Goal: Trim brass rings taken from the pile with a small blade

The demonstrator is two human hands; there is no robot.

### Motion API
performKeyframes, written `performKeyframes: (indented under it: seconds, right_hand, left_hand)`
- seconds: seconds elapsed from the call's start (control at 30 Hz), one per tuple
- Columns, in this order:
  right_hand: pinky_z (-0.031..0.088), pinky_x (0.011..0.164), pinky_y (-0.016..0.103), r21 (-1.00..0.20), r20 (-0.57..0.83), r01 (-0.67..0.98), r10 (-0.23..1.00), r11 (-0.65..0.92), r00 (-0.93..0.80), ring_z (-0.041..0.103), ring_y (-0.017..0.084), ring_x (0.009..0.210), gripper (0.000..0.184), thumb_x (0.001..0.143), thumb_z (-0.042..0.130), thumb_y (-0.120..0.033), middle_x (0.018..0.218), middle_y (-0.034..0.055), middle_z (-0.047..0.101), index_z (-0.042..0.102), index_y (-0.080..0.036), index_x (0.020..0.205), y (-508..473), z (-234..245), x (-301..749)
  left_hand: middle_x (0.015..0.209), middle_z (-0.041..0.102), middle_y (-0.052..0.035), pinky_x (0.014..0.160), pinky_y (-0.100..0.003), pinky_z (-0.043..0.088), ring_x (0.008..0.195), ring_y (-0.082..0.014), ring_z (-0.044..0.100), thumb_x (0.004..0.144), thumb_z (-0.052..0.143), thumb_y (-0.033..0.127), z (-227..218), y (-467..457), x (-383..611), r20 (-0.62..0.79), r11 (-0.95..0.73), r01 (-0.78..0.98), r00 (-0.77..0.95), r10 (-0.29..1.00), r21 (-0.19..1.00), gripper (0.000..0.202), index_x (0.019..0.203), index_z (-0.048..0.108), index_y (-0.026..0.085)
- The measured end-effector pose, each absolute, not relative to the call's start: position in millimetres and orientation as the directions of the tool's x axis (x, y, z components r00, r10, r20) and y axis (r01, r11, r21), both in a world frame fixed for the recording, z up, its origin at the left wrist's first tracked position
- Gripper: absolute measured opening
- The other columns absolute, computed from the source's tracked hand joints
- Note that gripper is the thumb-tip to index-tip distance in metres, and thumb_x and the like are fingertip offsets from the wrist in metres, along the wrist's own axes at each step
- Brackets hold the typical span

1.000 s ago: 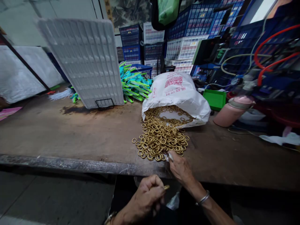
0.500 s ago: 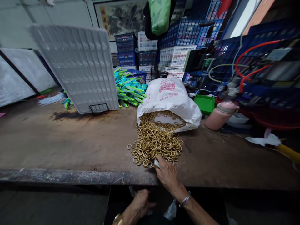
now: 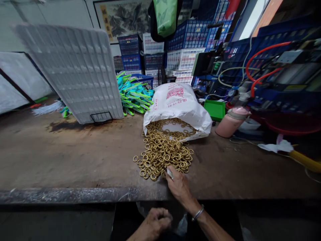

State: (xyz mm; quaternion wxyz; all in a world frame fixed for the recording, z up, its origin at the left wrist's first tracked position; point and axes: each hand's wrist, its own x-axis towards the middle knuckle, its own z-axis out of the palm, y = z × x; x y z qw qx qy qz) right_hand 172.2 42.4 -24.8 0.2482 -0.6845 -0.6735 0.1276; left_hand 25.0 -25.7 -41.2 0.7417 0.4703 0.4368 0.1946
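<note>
Worn brown workbench (image 3: 75, 157), near edge: left hand (image 3: 156, 222) sits below it, curled into a fist, contents not visible. Right hand (image 3: 179, 185) lies on the bench top, fingers pinched narrow on a small white piece (image 3: 170, 173), right at the near rim of the brass ring pile (image 3: 163, 155). Rings spill from a white sack (image 3: 178, 103) lying on its side just behind; leaning white tray (image 3: 72, 70) and stacked crates (image 3: 185, 57) farther back.

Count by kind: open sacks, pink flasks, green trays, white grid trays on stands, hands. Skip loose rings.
White sack: 1
Pink flask: 1
Green tray: 1
White grid tray: 1
Hands: 2 (right hand at the ring pile, left hand below the bench edge)
Total: 6
</note>
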Motion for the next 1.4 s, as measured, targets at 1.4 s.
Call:
performKeyframes:
  seconds: [1.4]
  right_hand:
    - [0.025, 0.037, 0.018, -0.977, -0.210, 0.055, 0.969, -0.205, -0.129, 0.033, 0.006, 0.039, 0.029, 0.073, 0.046, -0.045, 0.044, -0.0064, 0.040, 0.044, -0.019, 0.059, 22.3, -0.3, 157.2]
  left_hand:
    - [0.056, 0.050, 0.0036, 0.038, -0.016, 0.030, 0.038, -0.0034, 0.039, 0.072, 0.054, 0.047, 8.2, 15.9, 29.9, -0.290, 0.350, -0.169, 0.301, 0.908, 0.921, 0.033, 0.072, 0.051, 0.014]
